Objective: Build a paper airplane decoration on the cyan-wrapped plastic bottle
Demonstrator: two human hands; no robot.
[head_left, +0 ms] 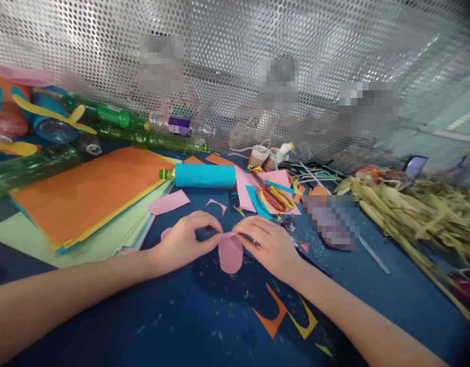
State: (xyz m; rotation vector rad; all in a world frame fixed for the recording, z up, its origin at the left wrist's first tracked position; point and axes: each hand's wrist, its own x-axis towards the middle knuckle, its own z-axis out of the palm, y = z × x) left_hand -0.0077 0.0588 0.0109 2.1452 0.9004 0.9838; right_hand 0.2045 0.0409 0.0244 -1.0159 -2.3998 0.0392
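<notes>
Between both hands, above the blue tabletop, hangs a pink paper piece [230, 255] with a rounded lower end. My left hand [185, 234] pinches its upper left corner between thumb and fingers. On the upper right corner my right hand [271, 244] is closed in a similar pinch. Another pink strip with a rounded end [169, 202] lies behind my left hand, and a bit of pink paper shows beside the left wrist. Behind the hands lies a bottle wrapped in blue paper [204, 175]. Scissors with red and yellow handles [278, 198] rest on pink paper to its right.
Stacked coloured paper [93, 199] lies at left, with green bottles [32, 168] behind. Orange [275, 318] and yellow offcuts [307, 323] lie in front of my right arm. Dried husks [421, 214] fill the right side. A perforated metal screen [227, 66] stands at the back.
</notes>
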